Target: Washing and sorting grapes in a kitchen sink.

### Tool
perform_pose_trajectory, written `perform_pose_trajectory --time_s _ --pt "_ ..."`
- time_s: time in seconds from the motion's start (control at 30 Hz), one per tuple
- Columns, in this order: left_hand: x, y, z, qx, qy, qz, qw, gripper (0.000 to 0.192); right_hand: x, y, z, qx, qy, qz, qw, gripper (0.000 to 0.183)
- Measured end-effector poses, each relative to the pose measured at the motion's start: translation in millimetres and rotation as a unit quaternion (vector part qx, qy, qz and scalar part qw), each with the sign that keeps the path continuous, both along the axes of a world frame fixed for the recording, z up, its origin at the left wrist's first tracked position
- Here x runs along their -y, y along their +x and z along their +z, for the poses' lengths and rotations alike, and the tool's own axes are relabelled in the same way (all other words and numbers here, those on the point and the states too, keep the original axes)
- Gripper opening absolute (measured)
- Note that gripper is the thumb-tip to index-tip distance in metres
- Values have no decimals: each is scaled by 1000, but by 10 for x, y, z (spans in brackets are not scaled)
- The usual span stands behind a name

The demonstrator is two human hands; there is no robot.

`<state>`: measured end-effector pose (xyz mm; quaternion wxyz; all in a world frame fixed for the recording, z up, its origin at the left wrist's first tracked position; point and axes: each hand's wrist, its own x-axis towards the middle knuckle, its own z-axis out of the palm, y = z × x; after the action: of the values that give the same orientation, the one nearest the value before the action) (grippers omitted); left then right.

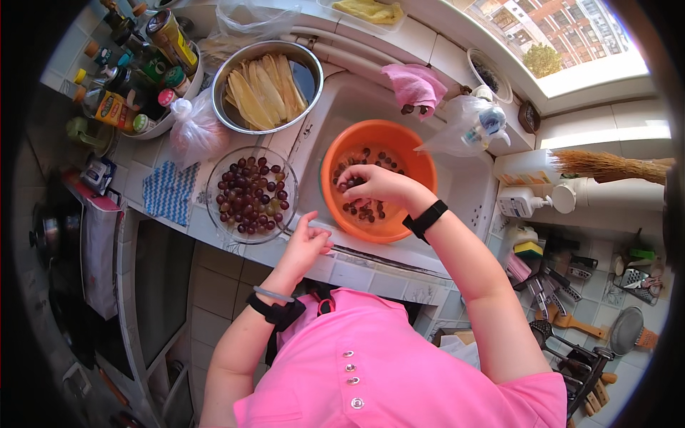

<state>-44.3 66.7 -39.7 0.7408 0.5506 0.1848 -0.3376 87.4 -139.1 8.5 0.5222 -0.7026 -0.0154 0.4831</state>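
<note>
My right hand (382, 186) is inside the orange plastic basin (423, 160), its curled fingers around a few dark red grapes (351, 183). More grapes (369, 214) lie in water at the bottom of the basin, which stands in the white sink (460, 187). Above the tiled counter edge, between basin and glass bowl, my left hand (306, 243) is held with its fingers apart and nothing in it. The clear glass bowl (291, 184) to its left holds many loose red and greenish grapes (251, 195).
A steel basin (319, 88) with pale yellow strips in liquid stands behind the glass bowl. Left are a knotted plastic bag (195, 131), a blue-and-white cloth (170, 187) and bottles (155, 53). A pink cloth (415, 88) and a bagged bottle (473, 123) hang behind the sink.
</note>
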Motion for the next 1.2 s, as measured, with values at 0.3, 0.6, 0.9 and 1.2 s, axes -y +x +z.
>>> perform_pose_trajectory --time_s 0.3,0.6,0.9,1.2 --pt "-120 -44 -2 11 13 21 1000 52 -1406 -173 -101 306 18 29 952 44" --pt "-174 -25 -35 3 20 6 1000 43 -924 123 10 275 -31 -24 961 25" --pt "67 156 42 7 -6 -6 1000 58 622 317 -926 251 -441 53 860 45" --pt "267 285 -36 -12 1 -4 1000 61 318 -1 -776 31 -322 235 916 58"
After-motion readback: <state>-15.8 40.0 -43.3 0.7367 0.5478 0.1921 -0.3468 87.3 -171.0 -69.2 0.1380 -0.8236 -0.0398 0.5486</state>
